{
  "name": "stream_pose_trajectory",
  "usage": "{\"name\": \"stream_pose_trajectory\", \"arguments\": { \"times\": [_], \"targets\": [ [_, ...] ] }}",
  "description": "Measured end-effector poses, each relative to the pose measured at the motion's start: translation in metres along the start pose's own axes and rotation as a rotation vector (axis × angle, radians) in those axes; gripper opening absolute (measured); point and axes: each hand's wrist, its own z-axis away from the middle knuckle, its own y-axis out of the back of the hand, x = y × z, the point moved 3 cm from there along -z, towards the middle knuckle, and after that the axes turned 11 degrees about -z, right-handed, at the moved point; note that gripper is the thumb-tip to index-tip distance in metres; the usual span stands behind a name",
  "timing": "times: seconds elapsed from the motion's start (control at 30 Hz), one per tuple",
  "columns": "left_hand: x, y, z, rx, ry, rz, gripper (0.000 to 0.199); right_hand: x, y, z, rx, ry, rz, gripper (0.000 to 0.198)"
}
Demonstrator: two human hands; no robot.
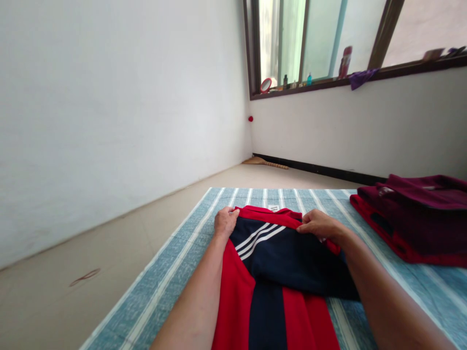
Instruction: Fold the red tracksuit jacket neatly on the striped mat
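A red and navy jacket (268,311) with three white diagonal stripes lies partly folded on a blue-and-white striped bedsheet (171,272). Its far edge is pinched at the left corner by my left hand (225,222), thumb on top. On the opposite side, my right hand (321,226) grips the same far edge between thumb and fingers. A navy sleeve is laid across the body beneath my right forearm. Both forearms hide parts of the garment's sides.
A stack of folded maroon and red clothes (419,223) sits at the right. Beyond the bed, a broom (264,162) lies on the floor by the corner. A thin looped cord (84,277) is on the floor at left. Bottles and a mirror (266,85) line the windowsill.
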Motion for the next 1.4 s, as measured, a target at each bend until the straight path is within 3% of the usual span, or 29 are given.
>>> {"name": "stream_pose_trajectory", "arguments": {
  "times": [0.4, 0.7, 1.1, 1.4],
  "targets": [
    [0.009, 0.002, -0.007, -0.18, 0.07, 0.269, 0.008, 0.012, 0.0, -0.009, -0.013, 0.014, -0.006, 0.015],
    [0.005, -0.003, -0.004, -0.185, 0.091, 0.461, 0.025, 0.013, 0.001, -0.01, -0.014, 0.025, 0.0, 0.018],
    [0.012, -0.003, -0.008, -0.07, -0.046, 0.276, 0.007, 0.01, 0.001, -0.007, 0.002, 0.013, 0.007, 0.018],
    [0.013, -0.003, -0.001, -0.051, -0.051, 0.169, 0.02, 0.009, 0.002, -0.008, -0.002, 0.025, 0.034, 0.02]
  ]
}}
